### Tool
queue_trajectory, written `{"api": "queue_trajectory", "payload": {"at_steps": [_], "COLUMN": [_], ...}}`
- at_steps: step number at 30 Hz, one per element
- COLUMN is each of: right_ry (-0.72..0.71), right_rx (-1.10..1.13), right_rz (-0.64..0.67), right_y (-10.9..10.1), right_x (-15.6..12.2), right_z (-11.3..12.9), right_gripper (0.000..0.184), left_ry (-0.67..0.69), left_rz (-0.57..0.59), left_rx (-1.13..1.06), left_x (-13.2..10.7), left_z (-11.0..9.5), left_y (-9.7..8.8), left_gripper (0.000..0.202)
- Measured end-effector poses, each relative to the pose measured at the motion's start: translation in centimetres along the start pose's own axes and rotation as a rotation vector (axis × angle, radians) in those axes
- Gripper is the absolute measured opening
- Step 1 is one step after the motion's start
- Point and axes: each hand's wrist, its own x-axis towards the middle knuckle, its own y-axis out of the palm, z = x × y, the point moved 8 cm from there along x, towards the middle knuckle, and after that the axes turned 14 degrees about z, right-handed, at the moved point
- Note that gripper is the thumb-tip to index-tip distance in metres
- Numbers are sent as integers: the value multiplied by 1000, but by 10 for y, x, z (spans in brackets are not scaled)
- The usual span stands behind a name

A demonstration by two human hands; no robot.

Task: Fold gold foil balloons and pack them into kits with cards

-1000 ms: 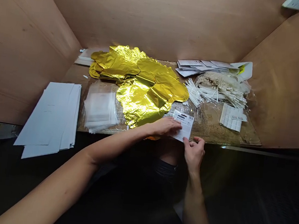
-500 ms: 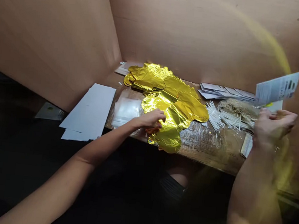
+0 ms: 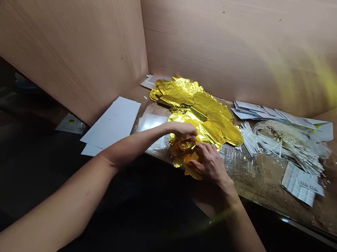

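Head view: the right hand (image 3: 211,164) had released its white printed card and joined the left hand (image 3: 183,130), fingers of both grasping the crumpled gold foil balloon (image 3: 216,127).

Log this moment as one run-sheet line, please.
left hand: gripping deflated gold foil balloon | right hand: gripping its crumpled end | nearby: white plastic sticks, clear plastic bags, white cards

Shiny gold is shown by the foil balloons (image 3: 205,122) at centre, white by the sticks (image 3: 249,139) at right, and streaked tan grain by the wooden panel (image 3: 63,38) at upper left.
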Motion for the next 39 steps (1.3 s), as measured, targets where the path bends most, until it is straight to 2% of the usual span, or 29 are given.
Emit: {"api": "queue_trajectory", "payload": {"at_steps": [2, 3, 4, 6, 8, 9, 11, 13, 16, 18, 19, 20, 22, 23, 25, 26, 28, 30, 32, 34, 37, 39], "right_ry": [49, 100, 147, 174, 145, 154, 287, 506, 726, 781, 809, 836, 888, 911, 869, 783, 542, 380, 375, 388, 372, 389], "right_rx": [4, 20, 47, 123, 170, 185, 259, 410, 564, 555, 536, 507, 424, 381, 250, 158, -54, -222, -284, -303, -332, -355], "right_rz": [-67, -124, -183, -257, -279, -296, -372, -425, -382, -330, -304, -280, -257, -269, -280, -252, -115, 38, 100, 108, 87, 47], "right_y": [-12, -21, -30, -46, -56, -59, -62, -57, -49, -50, -51, -51, -51, -51, -48, -44, -29, -9, 2, 1, -18, -47], "right_x": [4, 6, 7, 10, 14, 15, 15, 16, 26, 34, 36, 37, 35, 32, 30, 34, 47, 55, 57, 60, 66, 70], "right_z": [-13, -24, -35, -51, -58, -63, -84, -120, -176, -206, -217, -225, -230, -227, -207, -190, -150, -119, -108, -108, -117, -130], "right_gripper": [24, 24, 28, 35, 61, 69, 62, 47, 35, 25, 21, 18, 17, 22, 34, 37, 38, 32, 23, 15, 17, 24], "left_ry": [-24, -40, -57, -83, -95, -98, -107, -121, -144, -95, -45, 21, 100, 101, 57, 37, -48, -115, -137, -133, -127, -113], "left_rz": [39, 5, -74, -310, -524, -577, -686, -838, -1033, -1039, -984, -872, -594, -511, -496, -512, -600, -658, -674, -675, -690, -715], "left_rx": [-55, -78, -98, -126, -127, -118, -85, -46, 0, 70, 124, 181, 237, 231, 182, 163, 71, 23, 27, 54, 118, 184], "left_x": [3, 5, 5, -2, -12, -14, -17, -18, -8, 8, 18, 29, 42, 38, 16, 2, -29, -49, -54, -47, -29, -15], "left_z": [2, 4, 6, 7, 5, 3, -2, -7, -11, -16, -20, -25, -30, -29, -28, -29, -28, -31, -37, -45, -58, -68], "left_y": [-18, -31, -45, -73, -94, -100, -117, -140, -163, -157, -146, -128, -80, -57, -24, -11, 2, 6, 1, -12, -42, -70], "left_gripper": [27, 25, 24, 22, 22, 22, 22, 20, 22, 25, 24, 23, 17, 19, 31, 39, 53, 62, 64, 60, 47, 40]}}
